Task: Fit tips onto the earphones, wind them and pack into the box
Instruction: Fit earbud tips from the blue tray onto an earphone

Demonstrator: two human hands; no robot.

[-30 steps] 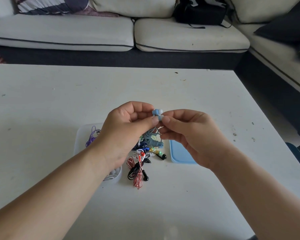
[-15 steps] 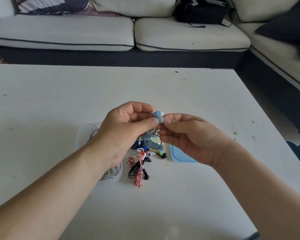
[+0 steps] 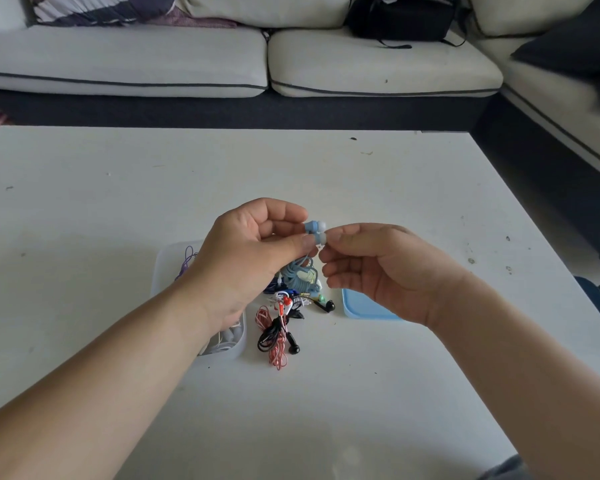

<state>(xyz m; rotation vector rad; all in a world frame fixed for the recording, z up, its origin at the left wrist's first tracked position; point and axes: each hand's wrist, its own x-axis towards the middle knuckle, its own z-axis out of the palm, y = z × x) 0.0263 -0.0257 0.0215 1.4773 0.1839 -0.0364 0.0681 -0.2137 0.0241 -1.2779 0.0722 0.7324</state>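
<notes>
My left hand pinches two light blue earbuds above the table; both carry pale tips. Their blue cable hangs below in a wound bundle. My right hand pinches the tip of the lower earbud with thumb and forefinger. A clear plastic box sits under my left wrist with purple and white earphones inside. Its blue lid lies under my right hand.
A heap of loose earphones, black, red and white, lies on the white table between box and lid. A grey sofa runs along the far side and down the right, with a black bag on it.
My right hand has turned palm-up and dropped slightly, its fingers loosening below the earbud. The left hand holds the earbuds in the same place.
</notes>
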